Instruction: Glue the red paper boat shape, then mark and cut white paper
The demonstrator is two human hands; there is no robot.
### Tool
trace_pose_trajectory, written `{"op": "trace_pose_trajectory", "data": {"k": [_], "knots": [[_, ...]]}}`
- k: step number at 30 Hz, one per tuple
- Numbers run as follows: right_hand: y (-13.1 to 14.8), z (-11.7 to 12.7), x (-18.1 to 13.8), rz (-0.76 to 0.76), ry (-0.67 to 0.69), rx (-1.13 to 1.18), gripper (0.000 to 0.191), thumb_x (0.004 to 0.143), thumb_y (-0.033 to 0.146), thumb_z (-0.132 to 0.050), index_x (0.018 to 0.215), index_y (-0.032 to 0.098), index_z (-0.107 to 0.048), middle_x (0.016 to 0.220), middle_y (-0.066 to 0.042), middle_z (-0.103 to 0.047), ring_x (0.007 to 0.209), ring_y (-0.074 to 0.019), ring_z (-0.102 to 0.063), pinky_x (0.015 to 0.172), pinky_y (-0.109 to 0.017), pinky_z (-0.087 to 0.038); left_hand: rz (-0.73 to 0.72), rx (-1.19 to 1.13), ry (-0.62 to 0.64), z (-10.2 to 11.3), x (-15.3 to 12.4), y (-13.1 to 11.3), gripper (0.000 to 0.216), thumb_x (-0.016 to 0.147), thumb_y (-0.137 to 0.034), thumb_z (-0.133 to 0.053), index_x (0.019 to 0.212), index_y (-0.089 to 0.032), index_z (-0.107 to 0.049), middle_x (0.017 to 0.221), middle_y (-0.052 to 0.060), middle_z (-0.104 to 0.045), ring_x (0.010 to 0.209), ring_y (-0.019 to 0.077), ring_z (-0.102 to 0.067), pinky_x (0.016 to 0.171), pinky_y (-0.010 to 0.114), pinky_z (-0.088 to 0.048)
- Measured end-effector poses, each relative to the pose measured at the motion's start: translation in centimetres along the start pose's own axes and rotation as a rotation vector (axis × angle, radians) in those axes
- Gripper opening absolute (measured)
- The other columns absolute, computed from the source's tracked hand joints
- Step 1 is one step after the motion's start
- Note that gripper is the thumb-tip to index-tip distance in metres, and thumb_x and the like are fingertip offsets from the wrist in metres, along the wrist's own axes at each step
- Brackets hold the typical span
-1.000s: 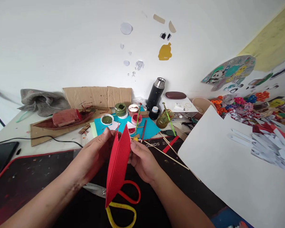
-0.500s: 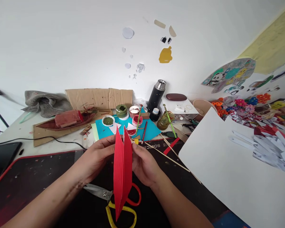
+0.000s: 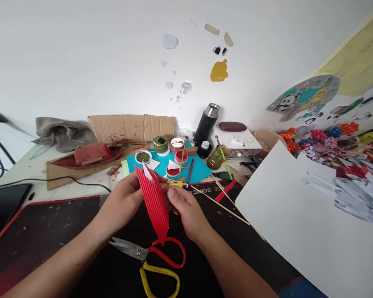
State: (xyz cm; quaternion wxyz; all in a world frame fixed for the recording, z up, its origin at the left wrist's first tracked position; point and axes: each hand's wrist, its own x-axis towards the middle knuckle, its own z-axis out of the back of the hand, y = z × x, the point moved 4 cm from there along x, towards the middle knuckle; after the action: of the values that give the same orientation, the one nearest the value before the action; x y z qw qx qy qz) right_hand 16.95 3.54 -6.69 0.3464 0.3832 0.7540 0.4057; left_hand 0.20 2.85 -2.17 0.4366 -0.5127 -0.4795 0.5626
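My left hand (image 3: 127,198) grips a red pleated paper (image 3: 153,200) by its left side, the fingers wrapped behind it. The paper is folded into narrow ridges, and white shows inside its parted top edge. At its right edge my right hand (image 3: 186,207) is closed, thumb bent in front; the fingertips are partly hidden behind the paper. Just beyond the right fingers lies a small yellow item (image 3: 180,184), its kind unclear. Below the paper, scissors (image 3: 139,252) with one red and one yellow handle rest spread on the black mat (image 3: 81,231).
Paint pots (image 3: 161,145) stand on blue sheets (image 3: 200,171) beyond my hands, near a black flask (image 3: 207,124) and a murky jar (image 3: 217,159). A painted model boat (image 3: 91,155) is at left. Thin sticks (image 3: 220,206) and a large white sheet (image 3: 292,215) lie at right.
The red pleated paper has tilted, its top going left and its lower end lifting, so more of the scissors shows. My right thumb has moved a little away from its edge.
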Motion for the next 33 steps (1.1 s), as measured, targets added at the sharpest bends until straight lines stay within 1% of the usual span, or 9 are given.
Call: {"op": "trace_pose_trajectory", "data": {"k": [3,6,10,13,16,19,23,30,33], "knots": [[0.6,0.3,0.0,0.079,-0.012,-0.098,0.049,0.093,0.070,-0.077,0.107,0.023,-0.079,0.099,-0.005,-0.075,0.092,-0.0225,-0.068,0.085,-0.036,-0.054,-0.075,0.059,-0.083,0.5,0.3,-0.7,0.029,0.076,-0.045,-0.089,0.093,-0.025,-0.077,0.102,0.006,-0.082,0.098,0.0322,-0.072,0.092,0.040,-0.057],[0.8,0.4,-0.2,0.132,-0.017,-0.179,0.050,0.094,0.070,-0.076,0.114,0.024,-0.077,0.104,-0.006,-0.075,0.092,-0.0231,-0.069,0.084,-0.037,-0.056,-0.107,0.072,-0.085,0.4,0.4,-0.9,0.031,0.079,-0.045,-0.087,0.099,-0.025,-0.074,0.102,0.006,-0.080,0.093,0.0294,-0.071,0.086,0.038,-0.055],[0.8,-0.3,-0.5,0.223,0.011,-0.232,0.039,0.096,0.059,-0.078,0.117,0.026,-0.075,0.111,-0.007,-0.075,0.100,-0.0244,-0.069,0.096,-0.041,-0.054,-0.163,0.172,-0.108,0.2,0.4,-0.3,0.032,0.086,-0.042,-0.081,0.111,-0.025,-0.072,0.103,0.004,-0.077,0.092,0.0269,-0.068,0.087,0.037,-0.052],[0.5,-0.7,-0.6,0.209,0.028,-0.309,0.031,0.095,0.047,-0.081,0.116,0.026,-0.075,0.105,-0.005,-0.076,0.093,-0.0235,-0.067,0.091,-0.040,-0.053,-0.172,0.208,-0.103,-0.1,0.3,0.2,0.030,0.090,-0.043,-0.076,0.114,-0.026,-0.072,0.100,0.004,-0.076,0.092,0.0276,-0.069,0.089,0.038,-0.052],[0.2,-0.6,-0.5,0.176,0.011,-0.344,0.028,0.094,0.041,-0.081,0.116,0.024,-0.076,0.104,-0.005,-0.077,0.092,-0.0234,-0.068,0.088,-0.039,-0.053,-0.161,0.196,-0.029,-0.6,0.1,0.1,0.027,0.090,-0.043,-0.074,0.110,-0.025,-0.071,0.105,0.005,-0.078,0.094,0.0280,-0.070,0.089,0.039,-0.053],[0.3,-0.3,-0.3,0.156,0.013,-0.255,0.029,0.096,0.044,-0.078,0.117,0.024,-0.076,0.114,-0.007,-0.079,0.104,-0.0257,-0.072,0.096,-0.041,-0.054,-0.104,0.115,0.043,-0.8,0.2,-0.2,0.028,0.084,-0.041,-0.080,0.106,-0.025,-0.072,0.111,0.007,-0.080,0.102,0.0302,-0.072,0.093,0.040,-0.055],[0.7,0.0,-0.1,0.115,0.018,-0.156,0.031,0.094,0.052,-0.079,0.110,0.025,-0.077,0.110,-0.006,-0.080,0.107,-0.0275,-0.074,0.100,-0.044,-0.056,0.038,-0.033,0.116,-0.8,0.4,-0.2,0.039,0.078,-0.042,-0.086,0.111,-0.025,-0.074,0.119,0.009,-0.081,0.102,0.0323,-0.073,0.083,0.039,-0.058],[1.0,0.3,-0.1,0.080,-0.014,-0.133,0.032,0.091,0.055,-0.083,0.103,0.026,-0.078,0.108,-0.005,-0.079,0.107,-0.0259,-0.073,0.100,-0.042,-0.057,0.091,-0.172,0.084,-0.8,0.4,0.2,0.052,0.078,-0.047,-0.091,0.119,-0.023,-0.070,0.118,0.010,-0.082,0.106,0.0327,-0.076,0.087,0.042,-0.060],[0.9,0.4,0.0,0.071,-0.014,-0.126,0.030,0.091,0.054,-0.083,0.102,0.026,-0.079,0.108,-0.005,-0.079,0.105,-0.0252,-0.072,0.097,-0.041,-0.057,0.071,-0.180,0.093,-0.8,0.5,0.3,0.048,0.076,-0.044,-0.092,0.112,-0.023,-0.070,0.117,0.010,-0.082,0.106,0.0319,-0.076,0.085,0.040,-0.059]]}}
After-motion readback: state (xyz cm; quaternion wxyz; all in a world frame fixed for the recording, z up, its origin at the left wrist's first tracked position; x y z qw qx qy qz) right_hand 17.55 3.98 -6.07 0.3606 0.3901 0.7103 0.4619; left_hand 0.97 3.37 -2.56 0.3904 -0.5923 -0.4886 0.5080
